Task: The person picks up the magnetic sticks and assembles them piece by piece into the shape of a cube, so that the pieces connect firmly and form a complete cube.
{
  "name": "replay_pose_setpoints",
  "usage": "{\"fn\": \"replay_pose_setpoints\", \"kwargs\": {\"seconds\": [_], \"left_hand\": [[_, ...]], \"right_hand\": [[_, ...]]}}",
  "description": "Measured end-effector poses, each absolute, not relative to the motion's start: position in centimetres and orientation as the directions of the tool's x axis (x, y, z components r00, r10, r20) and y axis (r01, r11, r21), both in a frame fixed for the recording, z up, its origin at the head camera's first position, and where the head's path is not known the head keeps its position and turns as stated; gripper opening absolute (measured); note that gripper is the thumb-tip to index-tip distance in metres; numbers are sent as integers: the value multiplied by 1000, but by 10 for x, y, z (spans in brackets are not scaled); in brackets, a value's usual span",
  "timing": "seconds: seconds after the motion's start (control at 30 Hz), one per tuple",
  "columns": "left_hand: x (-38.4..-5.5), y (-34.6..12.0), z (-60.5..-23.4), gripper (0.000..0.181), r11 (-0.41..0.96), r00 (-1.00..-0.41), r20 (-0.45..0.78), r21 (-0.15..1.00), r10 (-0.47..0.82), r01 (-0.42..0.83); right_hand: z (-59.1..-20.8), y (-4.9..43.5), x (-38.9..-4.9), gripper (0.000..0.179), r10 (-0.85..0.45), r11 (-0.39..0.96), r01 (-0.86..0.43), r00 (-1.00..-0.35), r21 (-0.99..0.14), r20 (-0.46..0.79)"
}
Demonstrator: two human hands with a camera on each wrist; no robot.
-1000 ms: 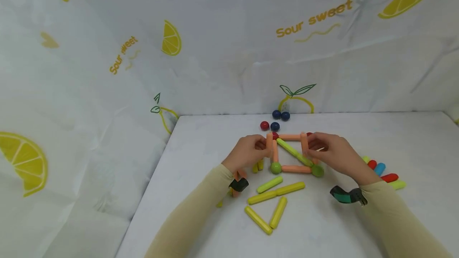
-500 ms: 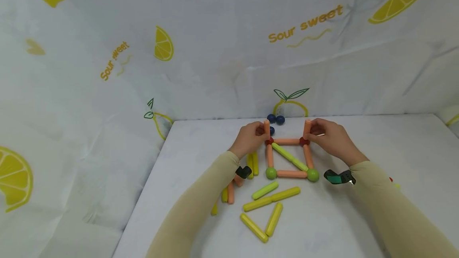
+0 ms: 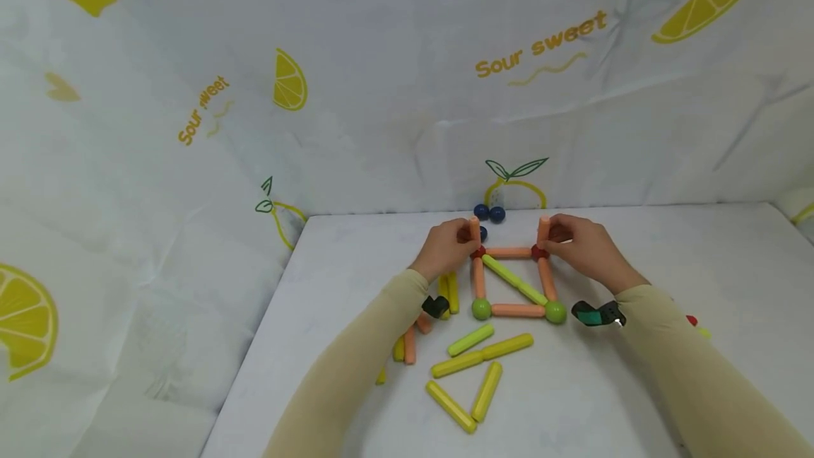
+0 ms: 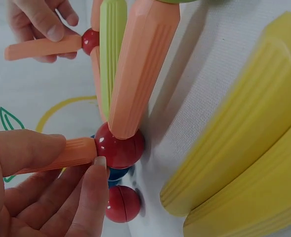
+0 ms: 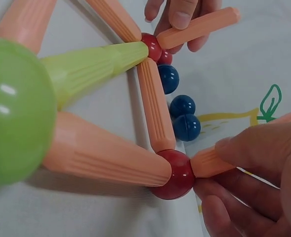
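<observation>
A square frame of orange sticks (image 3: 518, 310) lies on the table, with green balls (image 3: 481, 309) at the near corners and red balls at the far ones. A lime diagonal stick (image 3: 514, 280) crosses it. My left hand (image 3: 441, 247) pinches an upright orange stick (image 4: 78, 152), its lower end against the far-left red ball (image 4: 119, 145). At the far-right red ball (image 5: 174, 174), my right hand (image 3: 588, 247) pinches a second upright orange stick (image 5: 209, 162) between thumb and fingers, its end meeting the ball.
Several blue balls (image 5: 187, 127) and a loose red ball (image 4: 123, 204) sit behind the frame. Yellow sticks (image 3: 450, 407) and a short lime stick (image 3: 470, 339) lie in front. More yellow and orange sticks (image 3: 410, 345) are partly under the left forearm. A patterned cloth backs the table.
Both hands have moved the two orange sticks from in front of the far red balls to upright on them. Over the last half second almost nothing has shifted.
</observation>
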State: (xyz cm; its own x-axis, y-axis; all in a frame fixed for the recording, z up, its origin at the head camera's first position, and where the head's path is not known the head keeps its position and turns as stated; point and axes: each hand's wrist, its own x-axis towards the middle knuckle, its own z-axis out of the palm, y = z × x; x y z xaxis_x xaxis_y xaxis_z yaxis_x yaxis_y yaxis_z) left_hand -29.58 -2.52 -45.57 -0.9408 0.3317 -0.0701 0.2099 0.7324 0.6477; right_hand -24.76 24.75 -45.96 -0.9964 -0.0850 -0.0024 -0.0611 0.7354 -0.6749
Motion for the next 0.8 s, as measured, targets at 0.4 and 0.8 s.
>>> {"fn": "replay_pose_setpoints", "kwargs": {"seconds": [0.4,0.8], "left_hand": [[-299,-27,-460,33,755,-933,-43,601,358,262],[-302,-26,-458,32,760,-935,-39,595,354,263]], "right_hand": [[-462,244,-252,33,-86,728,-55,-996,-683,-11],[-461,243,-256,35,-95,734,-51,-995,-677,-28]]}}
